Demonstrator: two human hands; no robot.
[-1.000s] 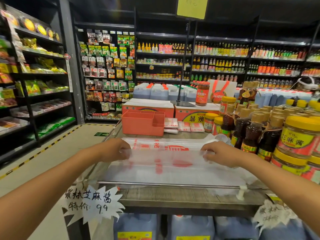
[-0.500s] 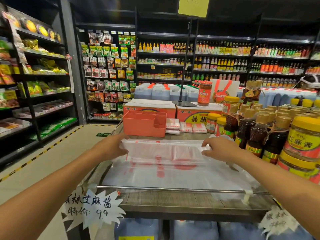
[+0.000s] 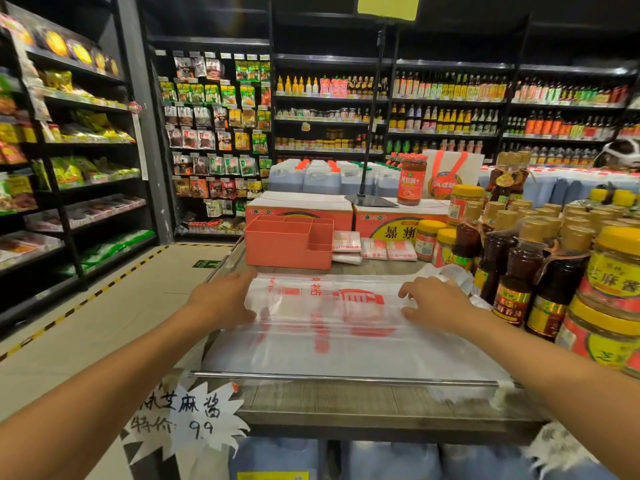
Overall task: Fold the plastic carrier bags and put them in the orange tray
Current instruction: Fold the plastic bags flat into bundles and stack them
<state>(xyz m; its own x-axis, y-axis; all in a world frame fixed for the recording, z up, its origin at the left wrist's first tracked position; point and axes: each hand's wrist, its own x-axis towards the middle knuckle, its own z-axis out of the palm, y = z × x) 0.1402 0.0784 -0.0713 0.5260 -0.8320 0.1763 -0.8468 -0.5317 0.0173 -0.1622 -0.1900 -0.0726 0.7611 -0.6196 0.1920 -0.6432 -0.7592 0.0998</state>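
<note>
Left hand [image 3: 221, 299] and right hand [image 3: 438, 303] press flat on the red-printed bag [image 3: 325, 344], fingers [image 3: 408, 292] relaxed; near-left sign [image 3: 183, 417] says 特价 9.9.

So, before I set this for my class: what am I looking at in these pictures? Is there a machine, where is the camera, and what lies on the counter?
There is no machine: a person works with two bare hands. Every picture comes from one wide-angle camera worn on the head, looking forward and down, so the forearms reach in from below. The left hand and right hand press on the two ends of a see-through plastic carrier bag with red print, lying partly folded on a shop display table. Behind it stands the orange tray, with small folded bags beside it. Sauce jars and bottles crowd the right side.
</note>
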